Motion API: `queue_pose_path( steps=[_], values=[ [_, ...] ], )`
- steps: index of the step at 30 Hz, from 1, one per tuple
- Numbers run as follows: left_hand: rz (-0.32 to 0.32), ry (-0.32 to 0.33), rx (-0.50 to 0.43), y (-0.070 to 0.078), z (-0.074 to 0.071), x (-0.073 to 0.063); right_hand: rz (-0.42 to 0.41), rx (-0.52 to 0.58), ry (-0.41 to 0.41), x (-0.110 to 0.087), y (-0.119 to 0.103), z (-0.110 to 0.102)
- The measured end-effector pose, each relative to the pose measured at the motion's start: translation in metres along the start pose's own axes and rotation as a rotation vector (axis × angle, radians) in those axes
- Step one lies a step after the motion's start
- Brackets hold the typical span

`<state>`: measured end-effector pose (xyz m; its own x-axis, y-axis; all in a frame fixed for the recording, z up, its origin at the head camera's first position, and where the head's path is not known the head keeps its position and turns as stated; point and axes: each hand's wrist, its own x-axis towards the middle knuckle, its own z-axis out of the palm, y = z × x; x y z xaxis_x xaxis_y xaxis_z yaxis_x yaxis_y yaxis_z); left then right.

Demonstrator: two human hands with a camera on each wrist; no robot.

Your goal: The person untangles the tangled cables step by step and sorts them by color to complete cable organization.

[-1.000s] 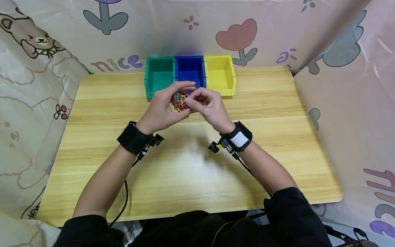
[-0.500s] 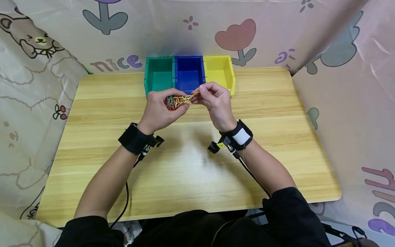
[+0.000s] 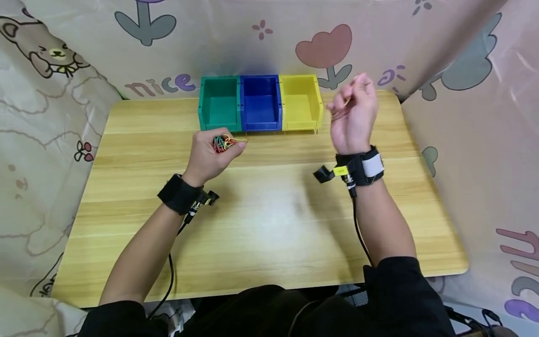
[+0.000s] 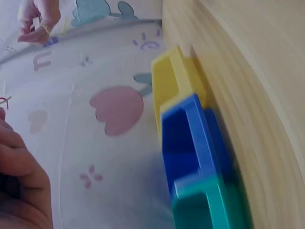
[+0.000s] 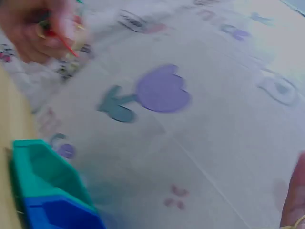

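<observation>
In the head view my left hand (image 3: 207, 157) holds a tangled bunch of thin red, green and yellow rubber bands (image 3: 221, 143) between thumb and curled fingers. A yellow strand sticks out past the thumb tip. My right hand (image 3: 355, 119) is raised at the right of the bins, palm side showing, and pinches a thin yellow rubber band (image 3: 347, 101). The right wrist view shows part of that yellow band (image 5: 299, 222) at its lower right corner. There, the left hand (image 5: 43, 31) is blurred, with a red band (image 5: 66, 44) poking from it.
Green (image 3: 220, 105), blue (image 3: 261, 105) and yellow (image 3: 300, 105) bins stand side by side at the back of the wooden table (image 3: 269, 224). Thin strands show at the yellow bin's front edge. A printed curtain (image 3: 227, 37) closes off the back and sides. Cables run from both wrist cameras.
My hands were together over the bunch; the right pulled yellow strands out, then swung far right and up with a yellow band. The left drew slightly left and nearer with the bunch.
</observation>
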<state>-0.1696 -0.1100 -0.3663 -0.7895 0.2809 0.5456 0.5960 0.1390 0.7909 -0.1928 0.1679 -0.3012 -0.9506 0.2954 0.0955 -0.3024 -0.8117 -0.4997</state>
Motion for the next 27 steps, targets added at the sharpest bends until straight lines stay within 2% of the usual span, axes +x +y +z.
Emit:
queue_pose_path(
  steps=[3, 7, 12, 17, 27],
  values=[
    [0.022, -0.037, -0.038, 0.001, 0.006, 0.006, 0.017, -0.125, -0.085, -0.007, 0.006, 0.003],
    [0.046, -0.067, -0.061, 0.004, 0.015, 0.012, 0.034, -0.176, -0.140, -0.011, 0.010, 0.004],
    [0.014, -0.040, -0.060, 0.004, 0.019, 0.010, 0.086, -0.178, -0.144, -0.009, 0.006, 0.000],
    [-0.018, -0.020, -0.078, 0.003, 0.016, 0.007, 0.119, -0.154, -0.126, -0.005, 0.001, 0.000],
    [-0.055, 0.011, -0.105, 0.000, 0.011, 0.004, 0.064, -0.209, -0.097, 0.006, -0.004, -0.003]
  ],
)
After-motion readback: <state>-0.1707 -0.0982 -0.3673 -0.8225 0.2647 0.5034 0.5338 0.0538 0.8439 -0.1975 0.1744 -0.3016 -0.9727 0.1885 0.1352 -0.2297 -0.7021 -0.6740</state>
